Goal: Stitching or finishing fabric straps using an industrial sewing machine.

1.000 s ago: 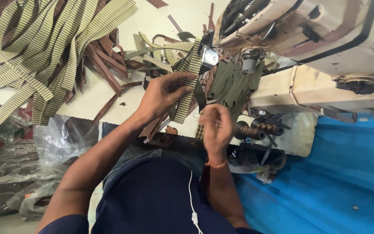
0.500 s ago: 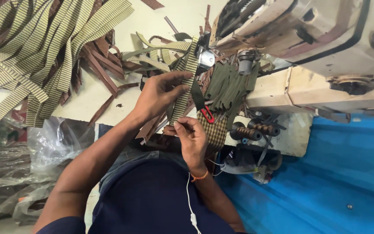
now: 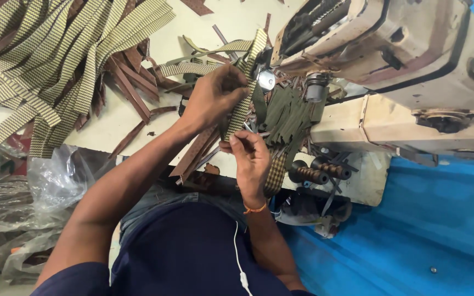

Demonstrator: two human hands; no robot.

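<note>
Centre of frame: the left hand (image 3: 212,98) pinches a checked woven strap (image 3: 242,107) from above while the right hand (image 3: 250,159) grips its lower length, holding it just beside the sewing machine (image 3: 401,60) at upper right. The step appears to be positioning the strap; next, it likely needs aligning at the machine. Strap piles (image 3: 56,60) cover the pale worktop (image 3: 111,123); plastic bags (image 3: 34,203) lie lower left.
</note>
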